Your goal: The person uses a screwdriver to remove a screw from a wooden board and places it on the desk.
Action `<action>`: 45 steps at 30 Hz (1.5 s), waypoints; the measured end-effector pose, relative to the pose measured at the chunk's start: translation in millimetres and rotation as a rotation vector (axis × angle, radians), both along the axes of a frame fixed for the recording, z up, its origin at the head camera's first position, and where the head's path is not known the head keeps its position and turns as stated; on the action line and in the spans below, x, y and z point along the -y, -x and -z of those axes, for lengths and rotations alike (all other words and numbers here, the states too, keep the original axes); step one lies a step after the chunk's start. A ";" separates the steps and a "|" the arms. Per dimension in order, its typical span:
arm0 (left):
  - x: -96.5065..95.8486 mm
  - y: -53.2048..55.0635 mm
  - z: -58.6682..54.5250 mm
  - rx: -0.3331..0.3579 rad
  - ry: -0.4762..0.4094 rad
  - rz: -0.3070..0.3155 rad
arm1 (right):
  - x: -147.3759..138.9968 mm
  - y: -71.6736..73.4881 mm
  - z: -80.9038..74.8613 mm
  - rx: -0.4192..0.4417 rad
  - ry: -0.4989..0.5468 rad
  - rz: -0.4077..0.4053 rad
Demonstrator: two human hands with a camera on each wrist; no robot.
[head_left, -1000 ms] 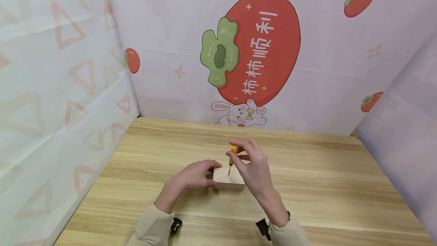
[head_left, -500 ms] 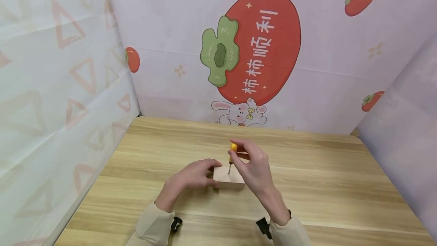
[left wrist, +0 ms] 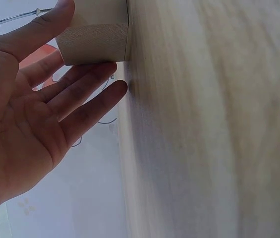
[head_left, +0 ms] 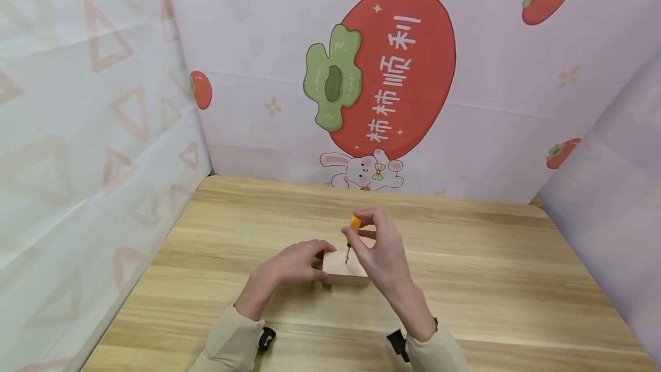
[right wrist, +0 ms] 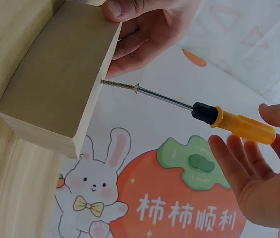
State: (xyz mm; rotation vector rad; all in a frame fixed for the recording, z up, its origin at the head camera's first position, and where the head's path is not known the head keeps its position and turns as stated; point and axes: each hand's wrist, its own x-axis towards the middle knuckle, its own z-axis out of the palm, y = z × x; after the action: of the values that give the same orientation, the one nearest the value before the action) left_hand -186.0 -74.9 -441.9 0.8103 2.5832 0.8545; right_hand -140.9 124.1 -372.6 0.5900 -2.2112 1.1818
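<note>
A pale wooden block (head_left: 338, 267) lies on the wood-grain table, its left end gripped between the thumb and fingers of my left hand (head_left: 291, 264). In the right wrist view a threaded screw (right wrist: 119, 86) stands with its point in the block's upper face, most of its thread exposed. The tip of a screwdriver (right wrist: 246, 128) with a yellow handle and black collar sits at the screw's head, nearly in line with it. My right hand (head_left: 384, 248) holds the handle near its top between thumb and fingers. In the left wrist view, the left thumb lies along the block (left wrist: 95, 42).
The wood-grain table (head_left: 490, 280) extends around the block. Behind it hangs a cloth (head_left: 248, 148) printed with persimmons and a rabbit; another cloth (head_left: 77, 159) with triangles stands at the left. Black straps (head_left: 265, 338) circle both wrists.
The right hand's fingers have shifted on the handle, and the handle's top leans slightly farther right. The left hand and block stay in place.
</note>
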 end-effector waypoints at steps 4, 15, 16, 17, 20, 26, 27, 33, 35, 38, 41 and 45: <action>-0.2 -0.7 0.5 -0.008 0.006 0.002 | 0.0 -0.6 1.2 -0.056 -0.021 0.046; -0.9 -0.4 1.8 -0.006 0.002 -0.001 | -1.5 -1.5 -0.9 -0.069 -0.017 0.015; -0.9 -0.7 1.5 -0.003 0.000 -0.001 | -1.8 -1.7 -1.4 -0.062 -0.020 0.004; -1.0 -0.9 1.0 0.002 -0.002 -0.003 | -1.9 -2.0 -2.0 -0.052 -0.023 -0.006; -0.9 -1.5 0.4 0.012 -0.003 -0.007 | -1.7 -3.1 -4.1 -0.005 -0.027 -0.022; 0.0 -1.7 1.4 0.008 0.001 -0.015 | 0.8 -4.4 -8.2 0.038 -0.054 0.025; 0.1 -1.6 1.5 0.007 0.000 -0.015 | 1.0 -4.5 -8.6 0.038 -0.055 0.034; -0.8 -1.1 2.6 0.003 0.001 -0.016 | 0.3 -5.5 -10.8 0.016 -0.040 0.036; -1.1 -1.4 2.3 0.004 0.005 -0.019 | -0.1 -5.8 -11.1 0.019 -0.031 0.024; -1.4 -2.0 1.5 0.003 0.006 -0.019 | -0.1 -6.1 -10.2 0.023 -0.025 0.009; -1.5 -2.7 0.3 0.006 0.009 -0.021 | 0.3 -6.2 -9.4 0.029 -0.027 -0.002; -1.8 -2.9 -0.5 0.004 0.005 -0.021 | 0.8 -6.1 -8.6 0.043 -0.025 -0.011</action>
State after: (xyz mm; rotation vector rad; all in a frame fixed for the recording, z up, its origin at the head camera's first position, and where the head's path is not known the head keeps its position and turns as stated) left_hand -183.1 -73.1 -441.4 0.7804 2.5936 0.8546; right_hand -134.8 123.3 -364.0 0.5931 -2.2645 1.1847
